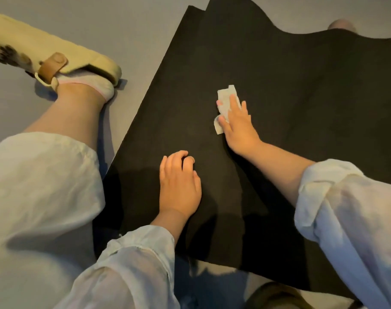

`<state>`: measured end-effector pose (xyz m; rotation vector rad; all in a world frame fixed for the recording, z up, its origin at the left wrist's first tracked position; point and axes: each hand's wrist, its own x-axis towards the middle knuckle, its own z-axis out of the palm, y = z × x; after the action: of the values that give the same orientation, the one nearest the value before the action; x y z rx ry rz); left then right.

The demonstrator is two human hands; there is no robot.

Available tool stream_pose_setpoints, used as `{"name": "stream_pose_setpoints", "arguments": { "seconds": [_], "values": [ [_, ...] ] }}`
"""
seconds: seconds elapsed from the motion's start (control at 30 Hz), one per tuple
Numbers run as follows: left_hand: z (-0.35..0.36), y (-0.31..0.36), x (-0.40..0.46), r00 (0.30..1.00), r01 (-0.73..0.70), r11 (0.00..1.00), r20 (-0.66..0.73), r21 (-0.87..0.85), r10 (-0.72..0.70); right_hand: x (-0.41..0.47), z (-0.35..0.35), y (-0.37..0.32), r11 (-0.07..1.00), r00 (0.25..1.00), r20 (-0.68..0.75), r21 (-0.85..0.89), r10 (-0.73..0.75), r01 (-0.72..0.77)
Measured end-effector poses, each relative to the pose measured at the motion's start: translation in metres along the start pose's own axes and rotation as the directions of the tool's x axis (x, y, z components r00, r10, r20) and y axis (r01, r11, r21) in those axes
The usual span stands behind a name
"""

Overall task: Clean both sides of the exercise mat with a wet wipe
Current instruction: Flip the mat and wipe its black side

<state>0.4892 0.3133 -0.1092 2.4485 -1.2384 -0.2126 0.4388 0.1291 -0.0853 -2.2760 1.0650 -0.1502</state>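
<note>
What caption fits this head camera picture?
Right hand presses a wet wipe on the black mat; left hand steadies it.

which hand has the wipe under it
The right hand, further out on the black exercise mat, presses the wet wipe flat with straight fingers. The left hand only rests on the mat with curled fingers.
</note>
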Motion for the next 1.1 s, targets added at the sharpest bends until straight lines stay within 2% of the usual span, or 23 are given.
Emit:
{"name": "stream_pose_setpoints", "arguments": {
  "seconds": [0.1,0.2,0.3,0.4,0.5,0.57,0.6,0.67,0.73,0.83,0.93,1.0,1.1],
  "values": [
    [0.000,0.001,0.001,1.000,-0.001,1.000,0.007,0.024,0.001,-0.020,0.019,-0.003,0.999,1.000,-0.008,-0.040,-0.011,0.010],
    [0.001,0.000,0.001,1.000,-0.015,0.999,0.003,0.037,0.015,-0.063,0.019,0.000,0.974,0.975,0.081,-0.085,-0.205,0.212],
    [0.001,-0.001,0.001,0.999,-0.031,0.999,-0.008,0.018,0.032,-0.123,0.024,0.008,0.918,0.894,0.258,-0.051,-0.368,0.393],
    [0.001,-0.001,0.000,0.999,-0.039,0.999,-0.021,-0.005,0.039,-0.183,0.038,0.017,0.925,0.832,0.412,0.090,-0.371,0.368],
    [0.000,-0.001,-0.002,0.999,-0.015,0.999,-0.031,-0.049,0.013,-0.219,0.039,0.021,0.878,0.743,0.475,0.176,-0.472,0.445],
    [-0.005,0.002,-0.002,0.999,0.012,0.999,-0.036,-0.048,-0.014,-0.229,0.025,0.025,0.880,0.671,0.580,0.208,-0.462,0.427],
    [-0.009,0.005,-0.001,0.999,0.016,0.999,-0.048,-0.037,-0.017,-0.230,0.017,0.027,0.892,0.670,0.600,0.191,-0.436,0.410],
    [-0.015,0.015,0.001,0.998,-0.014,1.000,-0.066,-0.028,0.012,-0.231,0.000,0.028,0.938,0.758,0.553,0.175,-0.345,0.299],
    [-0.019,0.032,0.003,0.989,-0.139,0.990,-0.050,-0.032,0.137,-0.227,-0.019,0.028,0.963,0.881,0.402,0.200,-0.251,0.183],
    [-0.015,0.059,0.004,0.923,-0.372,0.927,0.119,0.043,0.365,-0.208,-0.047,0.040,0.992,0.978,0.204,0.120,-0.054,0.030],
    [0.006,0.061,0.002,0.867,-0.465,0.866,0.292,0.183,0.404,-0.179,-0.070,0.056,0.982,0.987,0.062,0.109,0.146,-0.152],
    [0.013,0.056,0.001,0.873,-0.444,0.882,0.298,0.159,0.386,-0.156,-0.080,0.070,0.973,0.976,-0.011,0.084,0.217,-0.215],
    [0.020,0.052,0.002,0.887,-0.430,0.895,0.241,0.116,0.395,-0.116,-0.095,0.089,0.978,0.972,-0.112,0.051,0.205,-0.201]
  ]
}}
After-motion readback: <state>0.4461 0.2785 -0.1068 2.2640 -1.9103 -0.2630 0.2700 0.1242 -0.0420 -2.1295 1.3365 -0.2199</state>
